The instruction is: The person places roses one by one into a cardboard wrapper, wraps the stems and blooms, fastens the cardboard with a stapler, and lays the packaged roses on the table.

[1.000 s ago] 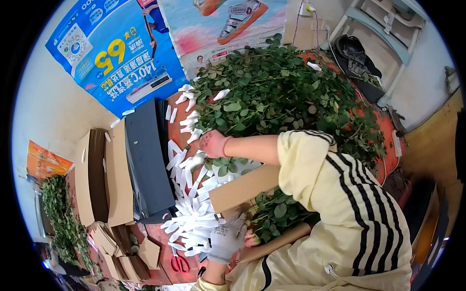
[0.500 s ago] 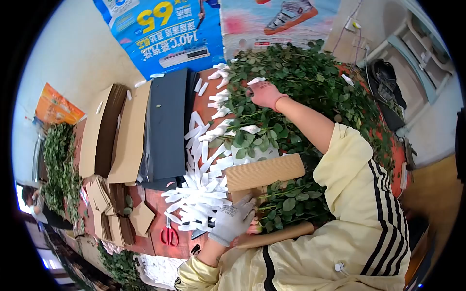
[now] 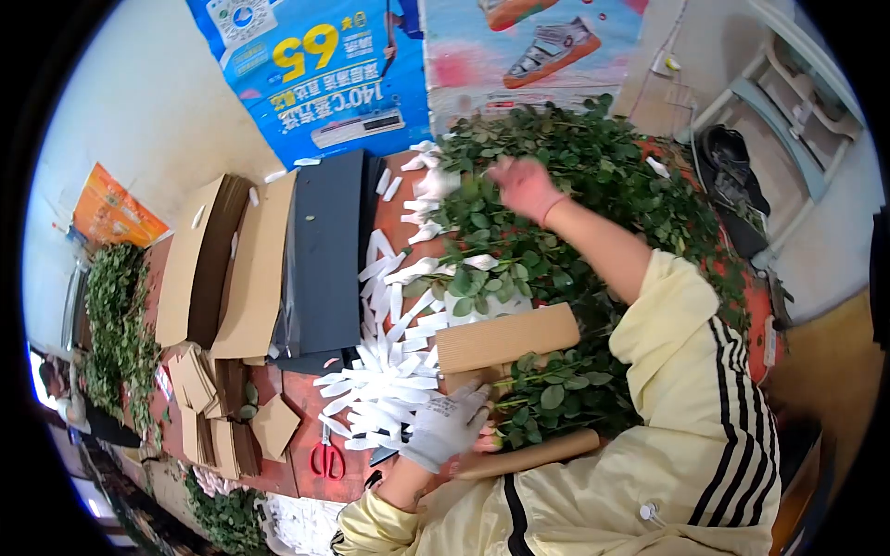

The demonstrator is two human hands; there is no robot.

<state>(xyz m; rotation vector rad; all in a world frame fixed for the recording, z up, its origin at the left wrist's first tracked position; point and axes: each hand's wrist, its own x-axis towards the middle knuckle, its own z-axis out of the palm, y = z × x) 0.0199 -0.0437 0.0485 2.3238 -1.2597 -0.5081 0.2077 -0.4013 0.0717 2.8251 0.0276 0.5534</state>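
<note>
My left hand (image 3: 450,428), in a grey-white glove, rests with its fingers against the near end of a cardboard wrap (image 3: 508,339). Pink rose heads (image 3: 488,437) show beside its fingers, and leafy stems (image 3: 556,389) lie within the wrap. Above the large pile of green rose stems (image 3: 575,176) is my right hand (image 3: 527,188), in a pink glove, its fingers smeared by motion. A blurred white-sleeved flower head (image 3: 436,183) is left of it, apart from the fingers. Loose white sleeves (image 3: 380,380) are heaped left of the wrap.
Stacked cardboard sheets (image 3: 199,264) and dark sheets (image 3: 324,259) stand at the left, with small cardboard pieces (image 3: 276,428) below. Red-handled scissors (image 3: 326,459) lie near my left forearm. A chair (image 3: 774,120) is at the upper right. Another person (image 3: 60,389) is at the far left.
My right hand first rose from the white-sleeved heads to the upper pile, then shifted slightly right, away from a white-sleeved head. My left hand stays at the wrap. The view has shifted.
</note>
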